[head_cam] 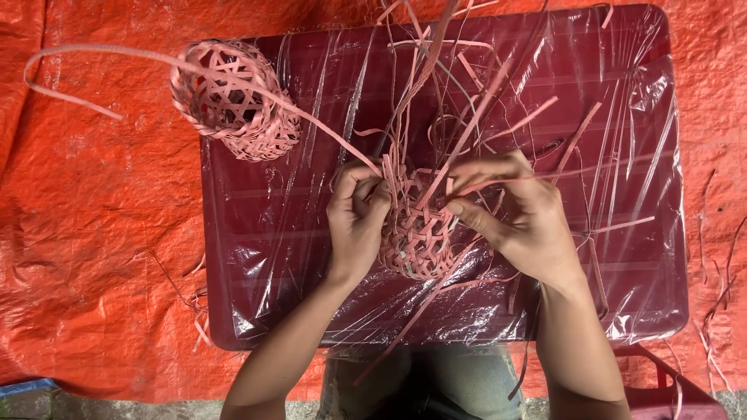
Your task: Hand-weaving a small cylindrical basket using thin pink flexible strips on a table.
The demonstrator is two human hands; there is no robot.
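**Half-woven basket held at mid-table, strips running loose**

I saw the left hand (356, 222) closed around the rim of the half-woven pink basket (416, 233), which sat between both hands over the plastic-wrapped maroon table (257, 257). The right hand (517, 218) pinched one pink strip (537, 177) between thumb and fingers — pulled taut to the right. Loose strips (459, 78) fanned upward, crossing each other. My worry was a kink or snap if that strip was hauled too hard, or a tangle among the free ends. A finished basket (233, 101) lay at the far-left corner.
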